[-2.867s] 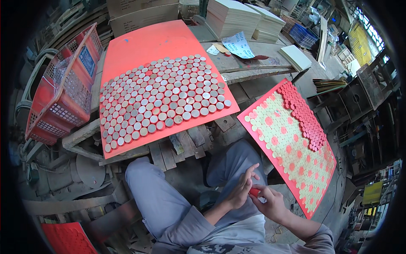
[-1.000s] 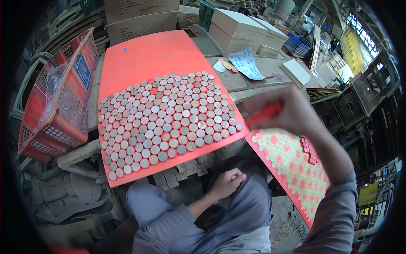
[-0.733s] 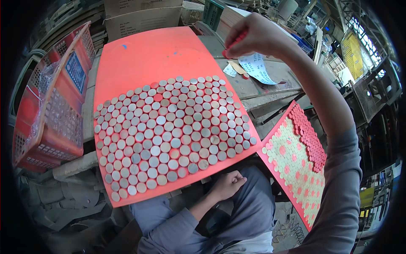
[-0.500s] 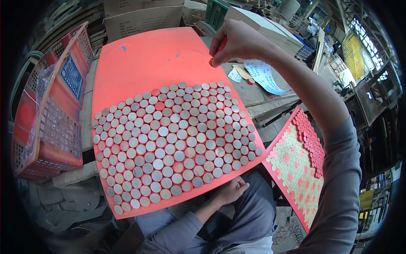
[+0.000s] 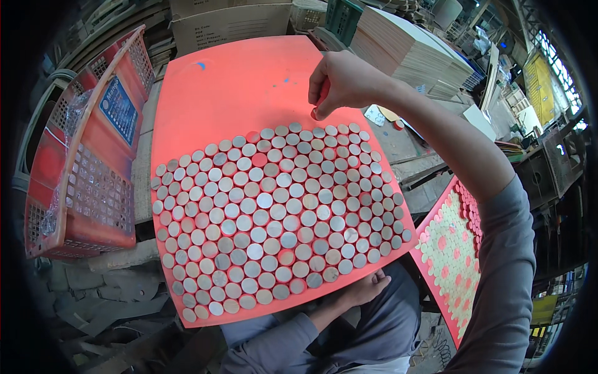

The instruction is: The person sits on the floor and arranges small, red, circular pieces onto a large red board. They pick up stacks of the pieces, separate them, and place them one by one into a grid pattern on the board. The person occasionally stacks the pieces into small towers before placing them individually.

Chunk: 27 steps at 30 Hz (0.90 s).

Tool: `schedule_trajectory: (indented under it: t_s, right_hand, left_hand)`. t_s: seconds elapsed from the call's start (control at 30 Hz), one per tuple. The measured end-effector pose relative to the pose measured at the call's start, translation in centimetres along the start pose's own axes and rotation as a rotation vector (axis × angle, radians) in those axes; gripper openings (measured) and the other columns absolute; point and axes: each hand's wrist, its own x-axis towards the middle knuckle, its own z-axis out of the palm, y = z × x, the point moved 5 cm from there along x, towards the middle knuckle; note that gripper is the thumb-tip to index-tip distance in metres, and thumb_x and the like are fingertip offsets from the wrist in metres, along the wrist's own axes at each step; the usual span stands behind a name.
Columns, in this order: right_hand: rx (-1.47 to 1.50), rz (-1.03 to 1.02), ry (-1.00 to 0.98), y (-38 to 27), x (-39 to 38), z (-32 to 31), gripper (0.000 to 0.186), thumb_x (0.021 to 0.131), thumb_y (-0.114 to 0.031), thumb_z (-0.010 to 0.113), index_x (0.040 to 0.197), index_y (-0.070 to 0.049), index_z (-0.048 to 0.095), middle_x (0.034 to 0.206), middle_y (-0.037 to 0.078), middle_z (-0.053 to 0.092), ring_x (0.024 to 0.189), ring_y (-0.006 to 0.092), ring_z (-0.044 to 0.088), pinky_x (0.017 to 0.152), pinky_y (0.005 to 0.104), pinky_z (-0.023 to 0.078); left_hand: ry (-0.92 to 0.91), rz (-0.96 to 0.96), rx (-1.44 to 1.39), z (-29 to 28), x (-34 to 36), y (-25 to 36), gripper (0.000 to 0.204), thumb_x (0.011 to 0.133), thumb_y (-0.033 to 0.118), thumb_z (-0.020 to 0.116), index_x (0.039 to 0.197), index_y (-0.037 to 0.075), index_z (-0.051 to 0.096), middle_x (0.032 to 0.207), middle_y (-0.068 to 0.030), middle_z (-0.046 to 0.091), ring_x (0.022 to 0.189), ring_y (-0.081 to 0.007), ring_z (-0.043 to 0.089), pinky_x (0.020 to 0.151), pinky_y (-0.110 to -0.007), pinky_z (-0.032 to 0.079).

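Note:
A red board (image 5: 230, 87) tilts across my lap, its near half covered by close-set rows of round wooden discs (image 5: 265, 200) with pale grey and tan faces and red rims. Above the far edge of these rows my right hand (image 5: 346, 81) is closed, pinching a red disc (image 5: 314, 115) between thumb and fingertip. More red shows inside its curled fingers, partly hidden. My left hand (image 5: 369, 289) rests on my thigh just below the board's near edge, fingers curled in, with nothing visible in them.
A red plastic basket (image 5: 78, 219) with clear wrap stands at the left. Behind the board are a cardboard box (image 5: 233, 28) and a stack of pale sheets (image 5: 408, 53). At the lower right leans another red board with pale pieces (image 5: 445, 249). A loose red disc (image 5: 398, 124) lies on the bench.
My right hand has come lower and closer to the far row of discs, still pinching the red disc. The view has shifted, so the scene sits further right. The left hand keeps its place.

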Motion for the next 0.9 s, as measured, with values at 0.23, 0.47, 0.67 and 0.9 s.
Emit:
schedule_trajectory:
  t_s: [0.23, 0.47, 0.67, 0.9]
  right_hand:
    - [-0.029, -0.106, -0.020, -1.0, 0.7, 1.1, 0.027, 0.063, -0.010, 0.087, 0.085, -0.002, 0.074, 0.080, 0.007, 0.072, 0.076, 0.0172, 0.068, 0.068, 0.0307, 0.055]
    - [-0.049, -0.212, -0.067, -1.2, 0.9, 1.4, 0.033, 0.064, -0.009, 0.086, 0.093, -0.002, 0.072, 0.083, 0.007, 0.072, 0.077, 0.0179, 0.069, 0.070, 0.0313, 0.055]
    - [-0.057, -0.058, -0.106, -0.2, 0.9, 0.9, 0.031, 0.067, -0.011, 0.085, 0.093, -0.001, 0.071, 0.084, 0.007, 0.072, 0.077, 0.0178, 0.070, 0.070, 0.0310, 0.054]
    - [-0.053, -0.010, -0.141, 0.8, 0.5, 1.4, 0.029, 0.066, -0.009, 0.084, 0.093, -0.003, 0.073, 0.085, 0.008, 0.073, 0.078, 0.0173, 0.069, 0.070, 0.0317, 0.055]
  left_hand:
    - [0.026, 0.029, -0.011, 0.7, 0.5, -1.3, 0.023, 0.092, 0.024, 0.065, 0.085, 0.004, 0.057, 0.060, 0.0006, 0.052, 0.054, -0.0071, 0.047, 0.051, -0.025, 0.039]
    - [0.026, 0.021, 0.004, 1.1, 0.6, -1.8, 0.022, 0.091, 0.023, 0.065, 0.085, 0.004, 0.057, 0.060, 0.0007, 0.053, 0.053, -0.0073, 0.048, 0.050, -0.025, 0.039]
    - [0.035, 0.037, 0.019, 0.9, 0.5, -1.7, 0.021, 0.091, 0.023, 0.065, 0.085, 0.004, 0.058, 0.060, 0.0007, 0.053, 0.053, -0.0077, 0.048, 0.051, -0.026, 0.040]
    - [0.047, 0.049, 0.036, 0.8, 0.5, -1.4, 0.021, 0.090, 0.023, 0.066, 0.085, 0.004, 0.059, 0.060, -0.0001, 0.054, 0.052, -0.0084, 0.049, 0.050, -0.026, 0.040]
